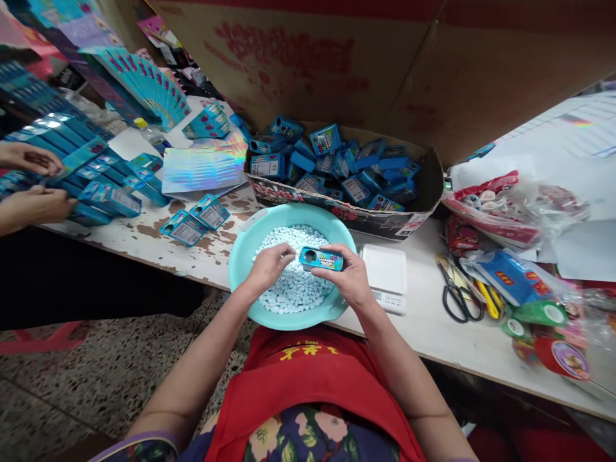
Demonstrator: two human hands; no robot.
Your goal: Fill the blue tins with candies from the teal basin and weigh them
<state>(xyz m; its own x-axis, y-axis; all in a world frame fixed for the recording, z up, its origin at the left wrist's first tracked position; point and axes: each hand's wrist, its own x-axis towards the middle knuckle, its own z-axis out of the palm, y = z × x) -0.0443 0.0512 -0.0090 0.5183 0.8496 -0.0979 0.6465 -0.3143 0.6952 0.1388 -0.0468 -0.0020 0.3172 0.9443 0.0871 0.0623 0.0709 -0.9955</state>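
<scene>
The fingers of the right hand (356, 277) were closed around a small blue box (323, 260), which was above the turquoise bowl (240, 256) of pale pellets (296, 298); the fingers of the left hand (267, 268) were bent, with tips near together, just beside the box's round opening; whether they were fully closed, or had hold of a pellet, could not be told; the bowl stood at the near edge of the surface (423, 327), beside a white scale (385, 269).

Right fingers (337, 248) grip blue Caramelo box (321, 259); left fingers (282, 251) curled near it; turquoise basin (243, 266) of pale candies (293, 292) below both.
</scene>
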